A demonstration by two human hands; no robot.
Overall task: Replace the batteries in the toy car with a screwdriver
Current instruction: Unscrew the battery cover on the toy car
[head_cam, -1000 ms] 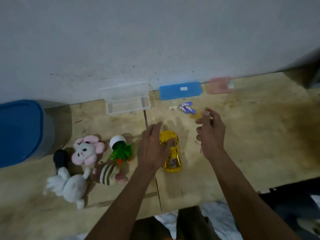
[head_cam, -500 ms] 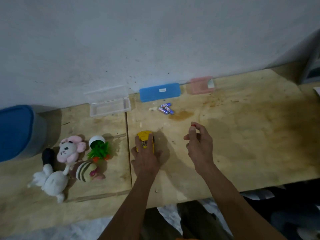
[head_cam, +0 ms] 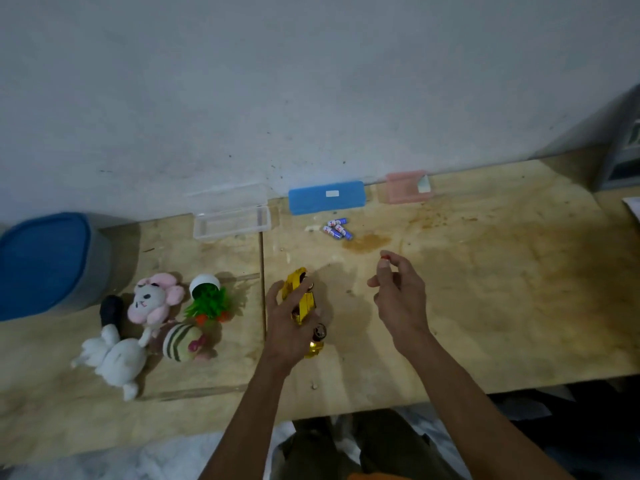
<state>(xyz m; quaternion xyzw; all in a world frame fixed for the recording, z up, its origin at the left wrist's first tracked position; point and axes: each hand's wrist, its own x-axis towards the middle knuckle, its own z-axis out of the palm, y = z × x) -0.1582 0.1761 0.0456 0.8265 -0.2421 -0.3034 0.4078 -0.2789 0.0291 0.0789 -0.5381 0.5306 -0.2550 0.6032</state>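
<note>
Near the middle of the plywood tabletop (head_cam: 485,289), the left hand (head_cam: 287,327) gripped the yellow toy car (head_cam: 300,299), fingers and thumb curled round its body; the car was tipped on its side with two wheels showing on the right. Right of it, well apart from the car, the right hand (head_cam: 398,296) hovered above the wood with fingers curled, pinching a small screwdriver (head_cam: 385,258) of which only the red tip of the handle showed above the fingertips; the shaft was hidden. Farther back, between the hands and the wall, a small cluster of blue-and-white batteries (head_cam: 337,228) lay loose on the wood beside a brown stain. Against the wall sat a clear plastic box (head_cam: 231,221) with its lid up, a closed blue case (head_cam: 327,197) and a pink case (head_cam: 405,187), in that order from left to right. Left of the car: a pink-and-white plush (head_cam: 154,299), a white plush rabbit (head_cam: 110,358), a striped plush (head_cam: 181,342) and a toppled artificial plant in a white pot (head_cam: 207,296). A blue-lidded bin (head_cam: 45,265) stood at the far left.
</note>
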